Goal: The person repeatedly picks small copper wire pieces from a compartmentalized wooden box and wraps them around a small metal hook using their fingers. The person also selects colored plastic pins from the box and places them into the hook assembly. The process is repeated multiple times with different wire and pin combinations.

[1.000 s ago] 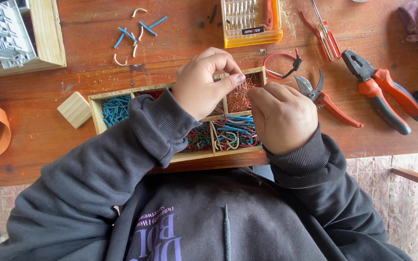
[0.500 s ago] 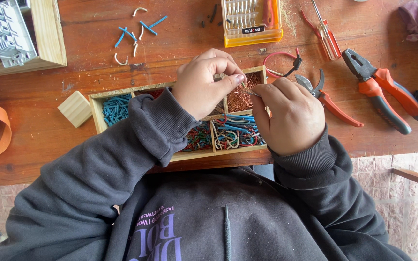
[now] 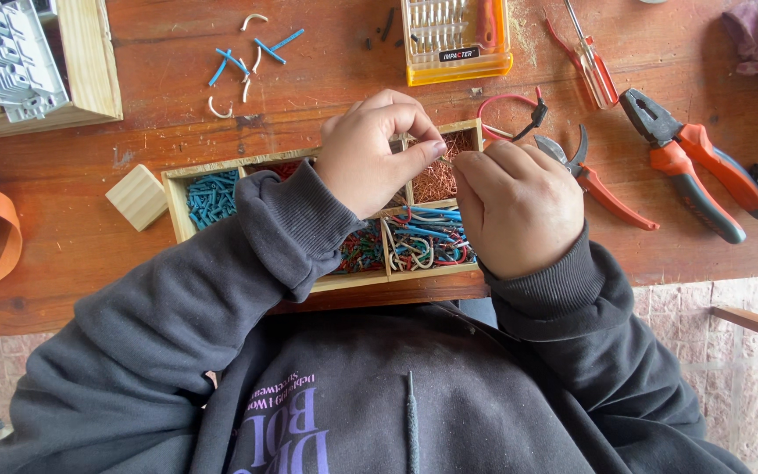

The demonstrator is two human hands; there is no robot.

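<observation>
Head view, looking down on your work. Hidden: your left hand [image 3: 377,151] covers the middle of the wooden compartment box [image 3: 188,180], and whatever the fingertips pinch over it is too thin to identify; it looks like a fine strand. The white connector block [image 3: 9,48] in the open wooden crate [image 3: 89,66] is cut off at the left edge.

Left hand: thumb and forefinger closed in a tight grip on that strand, above the copper-strand compartment [image 3: 436,178].
Right hand [image 3: 519,206]: curled, fingertips meeting the left's; its grip cannot be made out from behind the knuckles.

Box contents: teal sleeve offcuts [image 3: 210,197], coppery filings, mixed coloured wire loops [image 3: 427,241].

On the red-brown wooden table [image 3: 326,79]: a pale wood cube [image 3: 137,197] just beside the box, loose blue and white wire bits [image 3: 247,57], a yellow bit case [image 3: 454,35], a red screwdriver [image 3: 591,61], orange-handled side cutters [image 3: 598,180], larger orange-and-black pliers [image 3: 695,167].

Against half a second ago: your right hand has dropped slightly and closed toward the left; all else is unmoved.
</observation>
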